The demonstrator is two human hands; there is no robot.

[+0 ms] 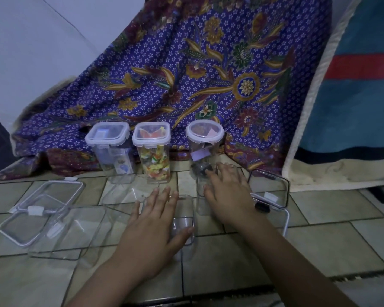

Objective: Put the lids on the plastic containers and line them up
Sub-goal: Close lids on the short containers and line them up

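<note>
On a tiled floor point(333, 242) before a draped purple batik cloth point(186, 80), three tall lidded plastic jars in a row: a square jar point(111, 149) at left, touching or just beside a second square jar point(153, 151) packed with bright folded paper, and a round jar point(203, 142) a little apart at right, paper slips inside; nearer the camera, clear open containers and loose lids scattered across the tiles; left hand point(157, 227) flat on a clear oblong container point(184, 220) at centre, fingers spread wide, thumb along its near right edge; right hand point(227, 191) laid over another clear container point(201, 196) below the round jar, fingers loosely spread, grip beneath the palm impossible to tell; at left, two white-trimmed rectangular lids point(51, 193) overlapping, half over a shallow clear box point(69, 235); at right, a black-trimmed lid point(273, 191) overlapping a white-trimmed lid point(285, 222) beside the right wrist; a folded blue, red and cream blanket point(353, 96) leaning at far right.
</note>
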